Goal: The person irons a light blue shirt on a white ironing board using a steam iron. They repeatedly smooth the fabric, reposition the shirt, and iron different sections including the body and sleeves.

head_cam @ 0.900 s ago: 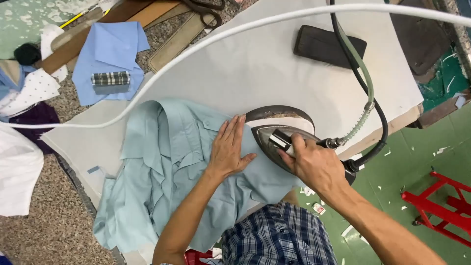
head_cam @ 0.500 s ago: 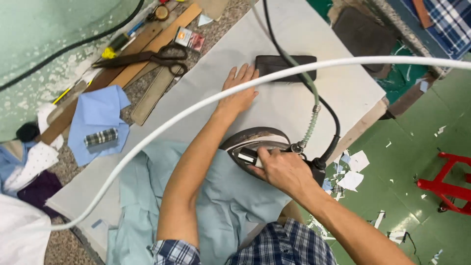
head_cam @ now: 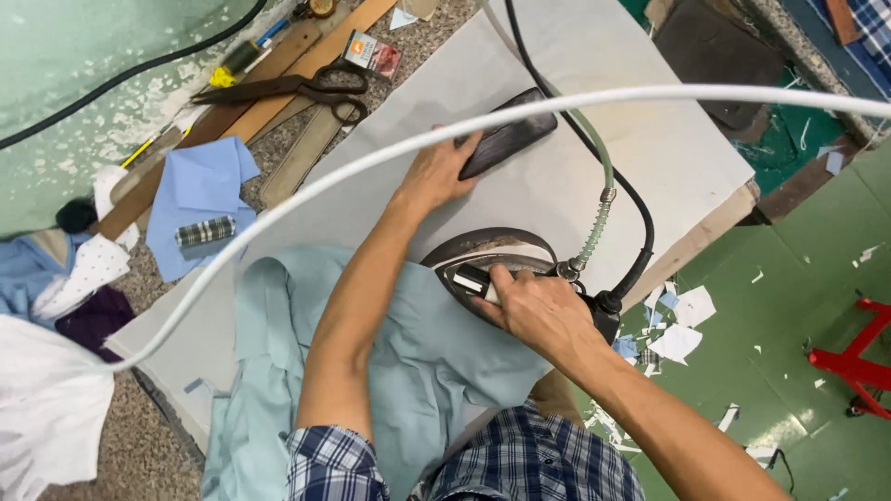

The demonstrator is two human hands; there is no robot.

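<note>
My right hand grips the handle of a steam iron that rests on a pale green shirt spread over the white pressing pad. My left hand reaches across the pad and holds the near end of a dark flat rectangular block, which is lifted at an angle. A black cord and a green hose run from the iron's back toward the top of the view. A white hose crosses in front of everything.
Large black scissors, wooden rulers and a small box lie on the speckled counter at the back. Blue cloth with a plaid piece and more fabric pile up at left. Paper scraps litter the green floor; a red frame stands right.
My left hand left the shirt, reached to the dark block on the pad, then closed on it and tilted it. My right hand stayed on the iron.
</note>
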